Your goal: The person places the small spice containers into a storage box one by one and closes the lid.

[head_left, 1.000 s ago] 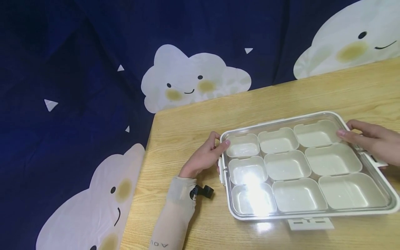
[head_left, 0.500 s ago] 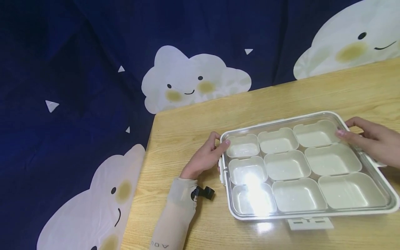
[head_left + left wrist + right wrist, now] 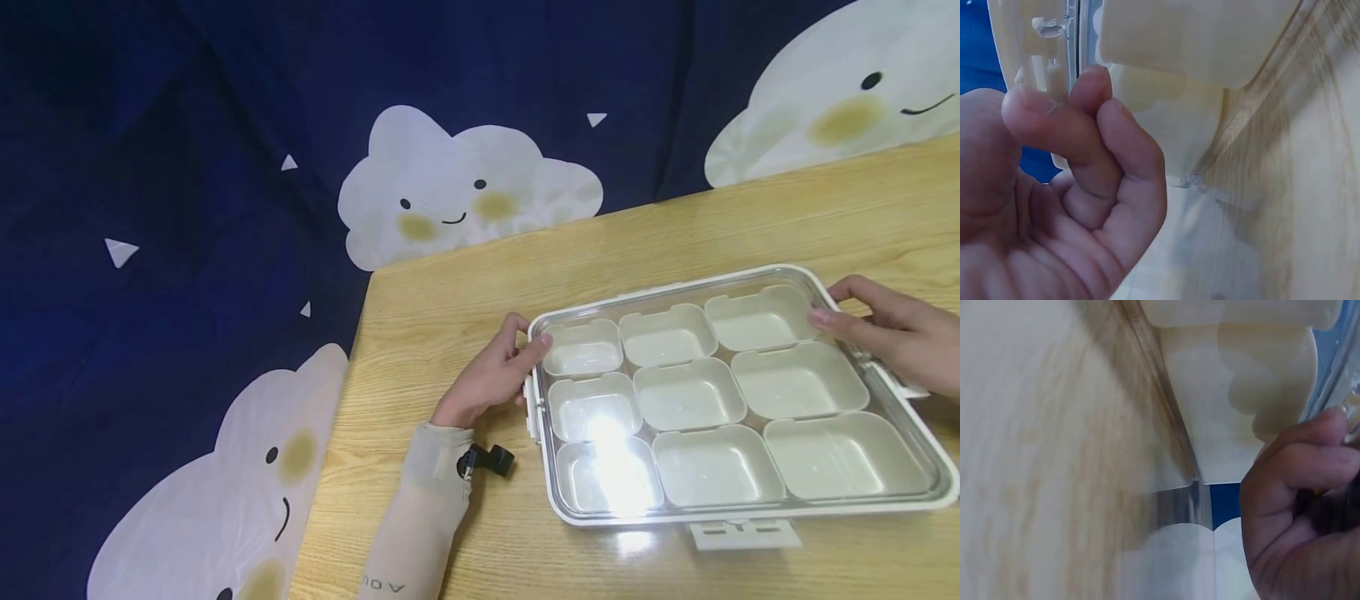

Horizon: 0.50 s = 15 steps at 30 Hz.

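Note:
A clear-lidded storage box (image 3: 648,293) with a white rim stands on the table, holding several cream bins (image 3: 690,395) in rows. My left hand (image 3: 491,375) grips its far left corner, thumb on the rim and fingers curled below. On the opposite side my right hand (image 3: 892,333) holds the right edge, thumb on top. A white front latch (image 3: 745,535) sticks outward; the left latch (image 3: 532,410) hangs beside the wall. Curled fingers of the left hand (image 3: 1129,150) and right hand (image 3: 1300,475) show beside the clear walls in the wrist views.
The wooden table (image 3: 420,333) ends on the left and back against a dark blue curtain (image 3: 187,108) printed with clouds. A black wrist camera (image 3: 487,460) sits at my left cuff. Glare (image 3: 615,467) covers part of the lid.
Almost nothing differs. The right hand has shifted very slightly along the edge; the box and left hand stay in place.

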{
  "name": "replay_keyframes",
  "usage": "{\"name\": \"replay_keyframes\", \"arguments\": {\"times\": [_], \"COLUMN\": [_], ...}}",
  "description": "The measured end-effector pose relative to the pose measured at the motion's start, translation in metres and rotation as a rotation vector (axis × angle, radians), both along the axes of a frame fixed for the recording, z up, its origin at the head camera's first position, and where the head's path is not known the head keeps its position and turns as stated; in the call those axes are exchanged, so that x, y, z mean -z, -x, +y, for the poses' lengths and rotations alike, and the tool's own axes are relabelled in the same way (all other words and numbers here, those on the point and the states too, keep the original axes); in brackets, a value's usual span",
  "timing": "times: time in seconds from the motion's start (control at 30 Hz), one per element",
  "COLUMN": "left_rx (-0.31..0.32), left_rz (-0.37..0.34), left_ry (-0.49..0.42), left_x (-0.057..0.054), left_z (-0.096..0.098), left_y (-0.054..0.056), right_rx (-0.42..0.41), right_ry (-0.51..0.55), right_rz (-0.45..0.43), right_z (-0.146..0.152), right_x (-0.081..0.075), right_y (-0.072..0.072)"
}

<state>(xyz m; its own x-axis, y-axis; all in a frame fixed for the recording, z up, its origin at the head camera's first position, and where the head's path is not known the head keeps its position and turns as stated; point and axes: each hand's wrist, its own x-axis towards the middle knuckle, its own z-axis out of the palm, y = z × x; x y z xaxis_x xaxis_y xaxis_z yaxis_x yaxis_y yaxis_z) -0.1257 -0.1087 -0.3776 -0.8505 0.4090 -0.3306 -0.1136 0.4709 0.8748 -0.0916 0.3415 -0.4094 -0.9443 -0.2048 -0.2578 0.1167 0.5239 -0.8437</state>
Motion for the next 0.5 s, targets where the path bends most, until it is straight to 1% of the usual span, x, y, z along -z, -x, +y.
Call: {"name": "replay_keyframes", "arguments": {"times": [0.17, 0.37, 0.5], "left_rx": [0.003, 0.007, 0.011], "left_rz": [0.005, 0.005, 0.0], "left_ry": [0.002, -0.012, -0.03], "left_x": [-0.0003, -0.0005, 0.0008], "left_z": [-0.0004, 0.0002, 0.0004], "left_y": [-0.0001, -0.0003, -0.0003], "right_rx": [-0.015, -0.022, -0.029], "right_ry": [-0.016, 0.031, 0.054], "right_rz": [-0.001, -0.013, 0.011], "right_z": [0.0009, 0.0031, 0.004], "right_x": [-0.0005, 0.0029, 0.0047], "right_y": [0.0006, 0.0008, -0.0011]}}
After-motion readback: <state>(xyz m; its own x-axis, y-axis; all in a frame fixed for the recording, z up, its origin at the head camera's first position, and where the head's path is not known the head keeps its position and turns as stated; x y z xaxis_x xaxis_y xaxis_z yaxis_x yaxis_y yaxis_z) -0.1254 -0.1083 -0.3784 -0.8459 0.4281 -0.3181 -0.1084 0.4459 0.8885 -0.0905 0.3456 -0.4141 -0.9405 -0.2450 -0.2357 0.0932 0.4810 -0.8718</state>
